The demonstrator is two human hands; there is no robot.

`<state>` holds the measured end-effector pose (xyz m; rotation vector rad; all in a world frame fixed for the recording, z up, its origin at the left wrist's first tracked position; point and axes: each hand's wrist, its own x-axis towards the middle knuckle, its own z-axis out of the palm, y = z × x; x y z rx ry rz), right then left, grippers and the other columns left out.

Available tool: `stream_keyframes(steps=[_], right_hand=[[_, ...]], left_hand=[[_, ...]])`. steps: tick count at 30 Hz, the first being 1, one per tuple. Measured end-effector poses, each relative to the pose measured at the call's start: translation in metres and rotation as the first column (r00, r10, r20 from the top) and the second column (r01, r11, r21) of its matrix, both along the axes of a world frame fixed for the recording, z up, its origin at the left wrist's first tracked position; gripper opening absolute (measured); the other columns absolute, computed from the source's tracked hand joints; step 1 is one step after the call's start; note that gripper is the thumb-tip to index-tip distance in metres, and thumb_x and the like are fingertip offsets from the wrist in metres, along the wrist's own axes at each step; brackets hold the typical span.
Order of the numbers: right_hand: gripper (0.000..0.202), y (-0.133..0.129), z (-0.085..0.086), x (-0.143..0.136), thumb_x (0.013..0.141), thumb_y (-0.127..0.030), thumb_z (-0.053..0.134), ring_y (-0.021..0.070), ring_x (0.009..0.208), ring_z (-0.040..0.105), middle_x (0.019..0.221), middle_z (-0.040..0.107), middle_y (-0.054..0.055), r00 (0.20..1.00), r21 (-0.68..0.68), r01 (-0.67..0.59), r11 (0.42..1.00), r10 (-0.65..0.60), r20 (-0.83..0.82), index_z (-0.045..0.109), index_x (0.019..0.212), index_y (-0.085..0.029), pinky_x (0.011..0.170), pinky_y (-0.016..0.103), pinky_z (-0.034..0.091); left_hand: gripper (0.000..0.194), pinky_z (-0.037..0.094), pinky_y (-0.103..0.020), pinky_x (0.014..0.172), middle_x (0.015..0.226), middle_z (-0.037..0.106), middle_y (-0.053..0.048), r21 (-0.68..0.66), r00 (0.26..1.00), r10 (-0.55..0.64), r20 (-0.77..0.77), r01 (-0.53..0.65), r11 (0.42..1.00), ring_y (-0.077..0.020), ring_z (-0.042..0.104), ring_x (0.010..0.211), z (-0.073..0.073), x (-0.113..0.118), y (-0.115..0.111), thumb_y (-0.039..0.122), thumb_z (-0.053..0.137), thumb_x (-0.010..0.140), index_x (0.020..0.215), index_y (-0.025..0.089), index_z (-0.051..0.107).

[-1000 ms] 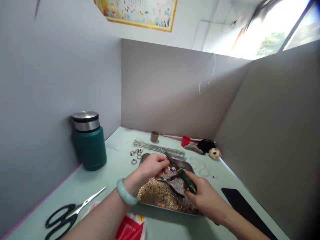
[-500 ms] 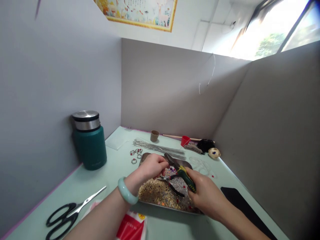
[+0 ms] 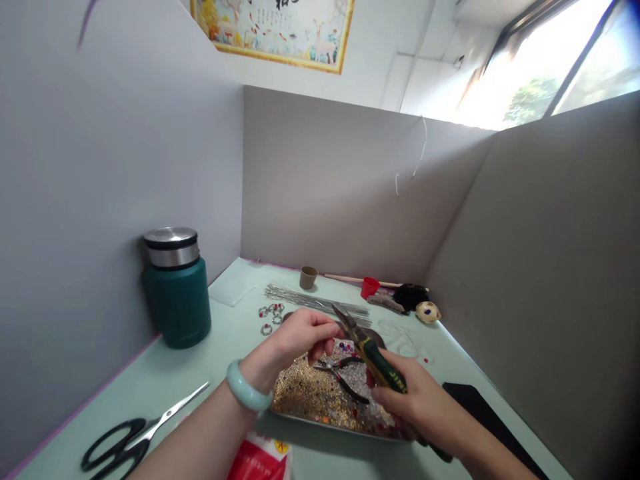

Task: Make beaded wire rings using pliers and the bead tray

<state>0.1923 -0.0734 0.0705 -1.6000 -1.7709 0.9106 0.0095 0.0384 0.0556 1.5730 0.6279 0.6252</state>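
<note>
My left hand, with a pale green bangle on its wrist, is pinched closed above the tray's far part; what it holds is too small to make out. My right hand grips green-and-yellow pliers, whose handles are spread and whose jaws are parted close to my left fingertips. Beneath both hands lies a metal tray of gold and silver beads. Smaller pliers with black and red handles rest on the beads.
Black scissors, a red packet and a teal flask are on the left. Behind the tray are beaded rings, wires, a brown cup and a red cup. A black object lies right.
The pliers' handles have spread and their jaws have parted in my right hand. My left hand stays pinched beside them. The view has tilted slightly upward.
</note>
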Motion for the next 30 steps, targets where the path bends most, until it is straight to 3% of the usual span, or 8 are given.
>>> stream_keyframes(steps=[3, 7, 12, 17, 20, 24, 27, 30], right_hand=[[0.008, -0.004, -0.001, 0.003, 0.074, -0.017, 0.051, 0.0129, 0.057, 0.048, 0.065, 0.05, -0.002, 1.0, -0.056, -0.023, 0.998, 0.022, -0.023, 0.054, 0.081, -0.019, 0.053, 0.023, 0.038], [0.038, -0.007, -0.012, 0.003, 0.066, -0.011, 0.054, 0.0216, 0.088, 0.055, 0.091, 0.061, 0.004, 0.982, 0.236, 0.107, 0.966, -0.14, 0.13, 0.057, 0.103, -0.02, 0.077, 0.03, 0.042], [0.007, -0.018, -0.01, 0.006, 0.072, -0.018, 0.054, 0.0106, 0.05, 0.044, 0.059, 0.051, -0.003, 0.982, -0.126, -0.024, 0.992, 0.0, -0.189, 0.055, 0.079, -0.018, 0.048, 0.021, 0.035], [0.02, -0.025, 0.009, 0.021, 0.069, -0.032, 0.059, 0.0101, 0.049, 0.044, 0.059, 0.051, -0.002, 0.917, -0.199, -0.042, 0.979, -0.041, -0.396, 0.054, 0.081, -0.016, 0.046, 0.021, 0.035], [0.016, -0.024, 0.011, 0.039, 0.073, -0.028, 0.056, 0.0106, 0.051, 0.048, 0.059, 0.053, -0.002, 0.972, -0.137, 0.125, 0.983, -0.149, -0.181, 0.055, 0.084, -0.016, 0.047, 0.02, 0.038], [0.018, -0.022, -0.007, 0.076, 0.072, -0.025, 0.051, 0.0169, 0.061, 0.058, 0.071, 0.06, 0.004, 0.967, -0.161, 0.245, 0.956, -0.229, 0.114, 0.058, 0.085, -0.016, 0.046, 0.022, 0.041], [0.035, -0.027, -0.024, 0.102, 0.066, -0.016, 0.05, 0.0222, 0.073, 0.063, 0.083, 0.068, 0.008, 0.845, -0.069, 0.332, 0.941, -0.264, 0.465, 0.062, 0.098, -0.017, 0.058, 0.026, 0.045], [0.045, -0.034, -0.031, 0.114, 0.062, -0.011, 0.05, 0.0302, 0.086, 0.065, 0.093, 0.07, 0.014, 0.664, -0.114, 0.379, 0.918, -0.184, 0.724, 0.065, 0.104, -0.016, 0.069, 0.032, 0.046]], left_hand=[[0.019, 0.03, -0.02, 0.041, 0.055, 0.057, 0.002, -0.045, 0.996, -0.071, 0.053, 0.074, 0.996, -0.0054, 0.041, 0.04, -0.001, 0.0, 0.0, 0.029, 0.053, 0.08, 0.072, 0.015, 0.063], [0.023, 0.026, -0.02, 0.036, 0.048, 0.054, 0.002, 0.08, 0.991, 0.052, -0.123, -0.043, 0.996, -0.0058, 0.039, 0.033, -0.013, 0.006, 0.005, 0.028, 0.054, 0.078, 0.06, 0.015, 0.059], [0.022, 0.033, -0.021, 0.039, 0.055, 0.058, 0.0, 0.023, 0.994, -0.105, -0.025, 0.105, 0.994, -0.0067, 0.043, 0.038, -0.011, 0.006, 0.001, 0.032, 0.054, 0.08, 0.07, 0.014, 0.063], [0.021, 0.032, -0.021, 0.038, 0.054, 0.057, 0.0, 0.006, 0.991, -0.116, -0.067, 0.117, 0.993, -0.0065, 0.041, 0.037, -0.01, 0.004, 0.0, 0.032, 0.055, 0.079, 0.071, 0.014, 0.064], [0.019, 0.032, -0.021, 0.038, 0.055, 0.057, 0.0, 0.013, 0.998, -0.012, -0.055, 0.013, 1.0, -0.0069, 0.042, 0.038, -0.013, 0.005, 0.002, 0.028, 0.053, 0.079, 0.069, 0.015, 0.062], [0.018, 0.032, -0.021, 0.038, 0.054, 0.054, 0.002, 0.026, 0.993, 0.09, -0.073, -0.088, 0.996, -0.0073, 0.042, 0.039, -0.015, 0.008, 0.004, 0.028, 0.051, 0.078, 0.067, 0.015, 0.058], [0.019, 0.032, -0.021, 0.037, 0.055, 0.055, 0.001, 0.043, 0.993, 0.091, -0.08, -0.088, 0.995, -0.0074, 0.043, 0.039, -0.018, 0.009, 0.007, 0.03, 0.051, 0.079, 0.069, 0.015, 0.059], [0.02, 0.031, -0.021, 0.036, 0.054, 0.056, 0.001, 0.052, 0.99, 0.095, -0.101, -0.09, 0.995, -0.0076, 0.042, 0.036, -0.022, 0.011, 0.011, 0.03, 0.052, 0.078, 0.071, 0.014, 0.062]])
